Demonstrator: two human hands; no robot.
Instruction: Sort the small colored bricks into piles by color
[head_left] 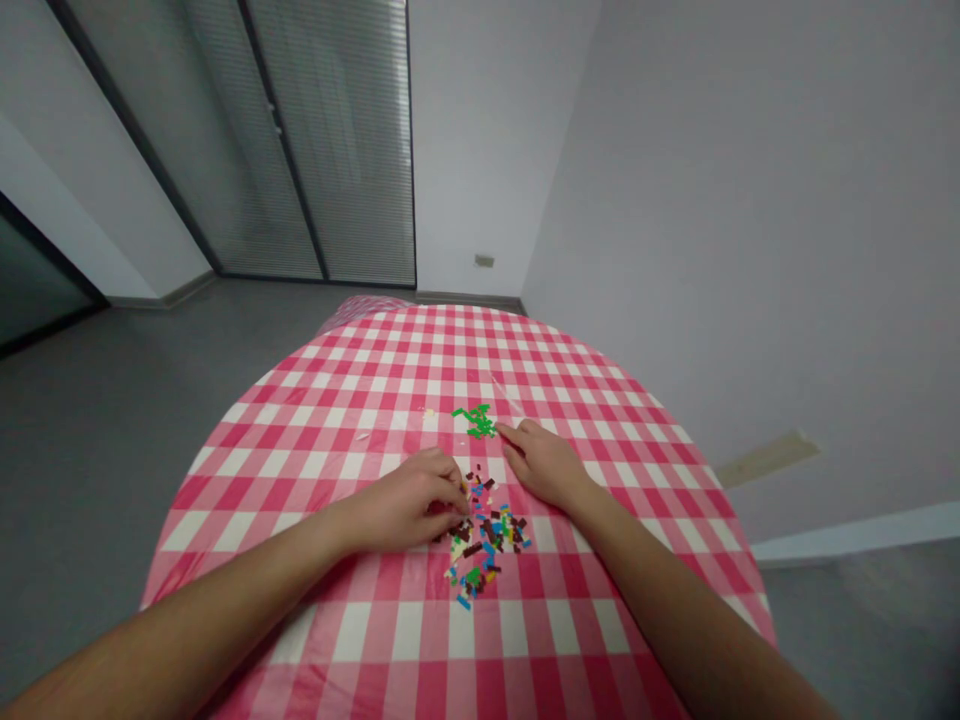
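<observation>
A heap of small mixed-colour pieces (486, 540), dark red, blue, green and yellow, lies on the red-and-white checked table (390, 640). My left hand (409, 505) rests at the heap's left edge with fingers curled in a pinch among the pieces; what it holds is too small to name. My right hand (541, 462) lies flat on the cloth, index finger stretched toward a small separate cluster of green pieces (475, 420) and nearly touching it.
A few pale pieces (429, 411) lie apart to the left of the green cluster. The round table stands close to a grey wall (750, 250) on the right. Grey floor (112, 420) and glass panels with blinds (315, 130) are behind.
</observation>
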